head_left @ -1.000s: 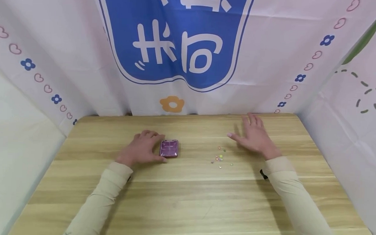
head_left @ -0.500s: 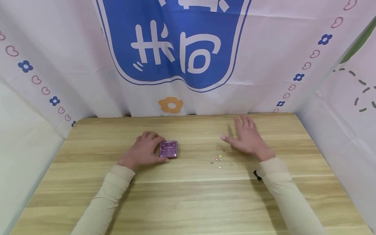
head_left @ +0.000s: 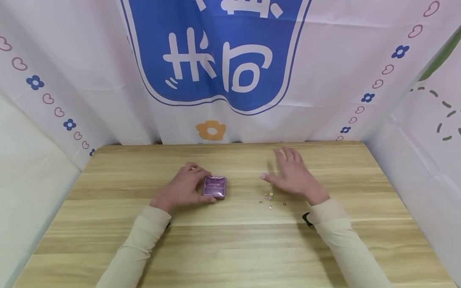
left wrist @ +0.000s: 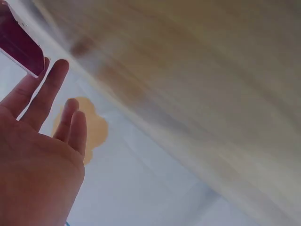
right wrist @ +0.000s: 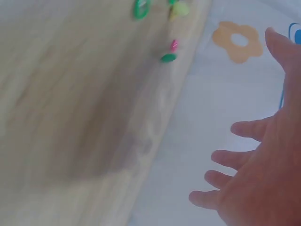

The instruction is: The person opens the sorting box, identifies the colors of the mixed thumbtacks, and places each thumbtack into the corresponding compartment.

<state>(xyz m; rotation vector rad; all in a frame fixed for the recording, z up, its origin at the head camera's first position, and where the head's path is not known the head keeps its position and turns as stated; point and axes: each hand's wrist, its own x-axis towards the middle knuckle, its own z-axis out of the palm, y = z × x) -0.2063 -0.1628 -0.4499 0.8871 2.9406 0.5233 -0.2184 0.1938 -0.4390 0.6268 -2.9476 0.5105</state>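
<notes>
L hand pinches purple case btwn thumb & index, on wood table, left of small coloured bits. Case top: prob. tiny pale lettering, too small to read. R hand, fingers spread, holds nothing, nr the bits. Blue panel behind: big white chars, top ones cut off.

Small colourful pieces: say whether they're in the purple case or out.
Out. In the head view, the small pieces lie scattered on the wooden table, right of the purple case. I cannot tell whether more are inside.
</notes>
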